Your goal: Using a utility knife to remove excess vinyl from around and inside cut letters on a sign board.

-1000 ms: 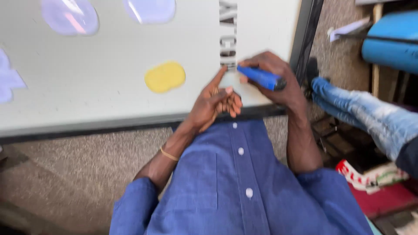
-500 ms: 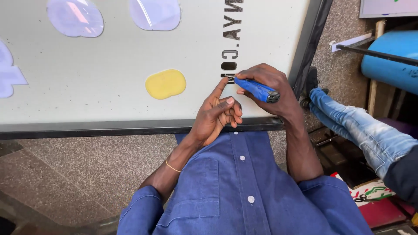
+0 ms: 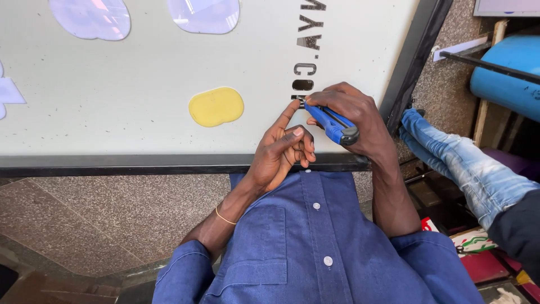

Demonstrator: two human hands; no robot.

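Change since earlier frame: both hands are sitting lower on the white sign panel [image 3: 140,73] than half a second ago, and the knife tip is now meeting the lowest dark letter instead of hovering beside it.
Right hand: right hand [image 3: 351,112] is wrapping closed around the blue utility knife [image 3: 332,123], fingers curled over the handle, thumb pressing along its near side.
Knife position: the handle is lying diagonally across the right palm, dark butt end pointing toward the person, tip pointing up and left onto the panel.
Blade: the exposed tip is too small to make out clearly; it is touching the panel at the lowest stencilled letter [image 3: 298,98].
Left hand: left hand [image 3: 281,152] is holding nothing; index finger is extending up to the panel just beside the knife tip, remaining fingers are folding loosely into the palm.
Hand spacing: the two hands are working just beside each other, the left index fingertip almost touching the knife tip.
Wrist: a thin gold bracelet [image 3: 225,217] is circling the left wrist.
Panel: a black frame [image 3: 140,164] is bordering the panel, near both hands.
Surroundings: a yellow rounded patch [image 3: 216,106] is sitting left of the hands, well apart; another person's leg in faded jeans [image 3: 455,163] is resting to the right.
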